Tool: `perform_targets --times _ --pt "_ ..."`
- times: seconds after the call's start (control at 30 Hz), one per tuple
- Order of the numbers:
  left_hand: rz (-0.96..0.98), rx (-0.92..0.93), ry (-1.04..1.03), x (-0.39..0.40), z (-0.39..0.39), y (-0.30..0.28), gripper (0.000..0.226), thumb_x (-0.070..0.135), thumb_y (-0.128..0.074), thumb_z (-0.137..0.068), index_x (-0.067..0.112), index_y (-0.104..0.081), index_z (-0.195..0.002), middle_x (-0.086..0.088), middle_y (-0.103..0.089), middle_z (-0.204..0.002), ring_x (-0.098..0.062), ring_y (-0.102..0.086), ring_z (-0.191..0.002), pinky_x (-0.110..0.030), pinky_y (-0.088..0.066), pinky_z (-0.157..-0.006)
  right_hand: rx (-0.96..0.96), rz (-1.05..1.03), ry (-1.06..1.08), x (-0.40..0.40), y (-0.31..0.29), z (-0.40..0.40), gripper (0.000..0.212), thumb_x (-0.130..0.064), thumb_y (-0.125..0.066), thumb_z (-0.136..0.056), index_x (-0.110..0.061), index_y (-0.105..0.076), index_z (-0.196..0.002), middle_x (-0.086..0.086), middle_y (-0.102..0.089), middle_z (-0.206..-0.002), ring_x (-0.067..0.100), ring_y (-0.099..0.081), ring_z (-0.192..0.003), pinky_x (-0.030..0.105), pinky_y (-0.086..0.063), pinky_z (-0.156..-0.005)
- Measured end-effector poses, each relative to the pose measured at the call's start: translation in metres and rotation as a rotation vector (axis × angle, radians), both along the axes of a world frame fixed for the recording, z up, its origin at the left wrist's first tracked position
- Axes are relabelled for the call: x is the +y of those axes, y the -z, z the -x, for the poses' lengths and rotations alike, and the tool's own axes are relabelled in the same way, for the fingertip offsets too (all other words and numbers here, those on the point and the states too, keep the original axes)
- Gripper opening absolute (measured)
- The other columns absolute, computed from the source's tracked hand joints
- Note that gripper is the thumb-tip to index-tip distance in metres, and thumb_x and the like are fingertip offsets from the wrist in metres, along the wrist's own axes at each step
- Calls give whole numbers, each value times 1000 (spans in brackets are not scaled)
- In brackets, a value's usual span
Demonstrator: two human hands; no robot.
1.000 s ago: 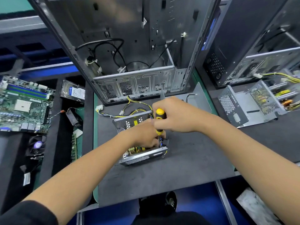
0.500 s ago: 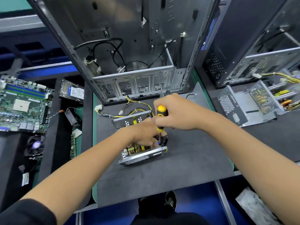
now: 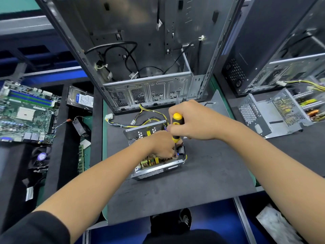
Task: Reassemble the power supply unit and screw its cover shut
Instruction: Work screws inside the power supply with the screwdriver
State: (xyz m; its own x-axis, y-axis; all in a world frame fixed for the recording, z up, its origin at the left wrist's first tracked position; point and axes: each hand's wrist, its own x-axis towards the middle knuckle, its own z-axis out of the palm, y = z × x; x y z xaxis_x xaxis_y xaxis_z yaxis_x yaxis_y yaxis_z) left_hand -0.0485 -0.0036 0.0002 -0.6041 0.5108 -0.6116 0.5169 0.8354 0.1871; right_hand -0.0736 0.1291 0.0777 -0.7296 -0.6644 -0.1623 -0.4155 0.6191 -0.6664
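An open power supply unit (image 3: pixel 154 170) lies on the grey mat, its circuit board exposed and yellow-black cables (image 3: pixel 146 118) trailing toward the case. My right hand (image 3: pixel 191 124) grips a yellow-and-black screwdriver (image 3: pixel 176 124) held upright, tip down at the unit's near right corner beside the black socket (image 3: pixel 182 151). My left hand (image 3: pixel 161 147) reaches into the unit next to the screwdriver shaft, fingers curled down onto the board; what they hold is hidden.
An empty computer case (image 3: pixel 140 55) stands just behind the unit. A second case (image 3: pixel 281 50) and another opened power supply (image 3: pixel 274 115) sit at the right. A motherboard (image 3: pixel 26 111), hard drive (image 3: pixel 80 100) and fan (image 3: pixel 41 156) lie left. The mat's front edge (image 3: pixel 175 215) is near.
The screwdriver has shifted slightly, its tip lowering toward the unit's near right corner. My left hand stays inside the unit.
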Motion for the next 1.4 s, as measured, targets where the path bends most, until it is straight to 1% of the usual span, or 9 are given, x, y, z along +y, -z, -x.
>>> perform_targets --times 0.2,0.33,0.43,0.6,0.77,1.03,1.13,1.2,1.4 --pt "-36 0 12 -3 1 -1 24 12 -43 -91 -2 -57 -105 -18 -61 -101 -32 -53 -89 -33 -33 -68 -10 -4 12 0 -2 2 33 -21 -64 -78 -14 -36 -60 12 -50 -54 16 -42 -44 27 -32 -47" --pt "7 -6 62 -7 1 -3 24 13 -42 -93 2 -57 -108 -6 -58 -88 -20 -40 -75 -26 -15 -60 12 -19 -20 -4 -2 2 34 -23 -65 -79 -14 -37 -61 0 -41 -51 16 -40 -45 28 -31 -47" --pt "-95 4 75 -11 3 -8 18 8 -45 -90 13 -52 -105 11 -31 -72 -7 -25 -62 -18 -21 -63 49 -25 -61 -7 -3 0 33 -23 -64 -79 -11 -38 -62 1 -37 -52 17 -28 -50 30 -27 -49" --pt "-112 -5 23 -14 2 -7 16 14 -44 -91 12 -53 -104 -1 -41 -86 -18 -29 -77 -27 -13 -60 66 -45 -93 -8 -4 -3 34 -24 -63 -77 -14 -35 -61 -2 -32 -53 16 -23 -53 31 -25 -50" --pt "-207 -70 -236 -17 5 -5 36 32 -60 -90 -1 -61 -105 -11 -61 -101 -22 -51 -83 -26 -40 -67 88 -86 -102 -5 -2 -6 31 -27 -63 -77 -12 -40 -63 -3 -35 -53 16 -26 -54 32 -27 -49" --pt "-305 -115 -194 -21 5 -4 37 18 -60 -89 29 -62 -124 6 -58 -127 -17 -46 -110 -17 -34 -86 67 -72 -123 -8 -5 -4 29 -23 -65 -78 -8 -43 -66 -1 -36 -54 16 -25 -54 32 -26 -50" --pt "-240 -127 -174 -19 5 -5 41 11 -52 -87 27 -63 -123 5 -60 -124 -15 -45 -97 -12 -34 -80 71 -79 -136 -10 -2 -5 25 -25 -64 -78 -7 -48 -69 1 -40 -55 16 -29 -56 34 -30 -50" --pt "-206 -111 -140 -17 6 -7 37 13 -50 -85 17 -63 -120 -2 -63 -120 -21 -52 -100 -28 -47 -88 63 -76 -138 -10 0 -6 26 -26 -63 -79 -9 -47 -68 0 -41 -54 16 -30 -56 33 -30 -50" --pt "-157 -104 -182 -16 8 -9 10 6 -53 -75 3 -61 -78 -6 -49 -64 -17 -34 -54 -23 -32 -47 41 -68 -145 -11 7 -5 29 -28 -63 -81 -11 -44 -66 2 -42 -54 16 -29 -54 33 -29 -49"
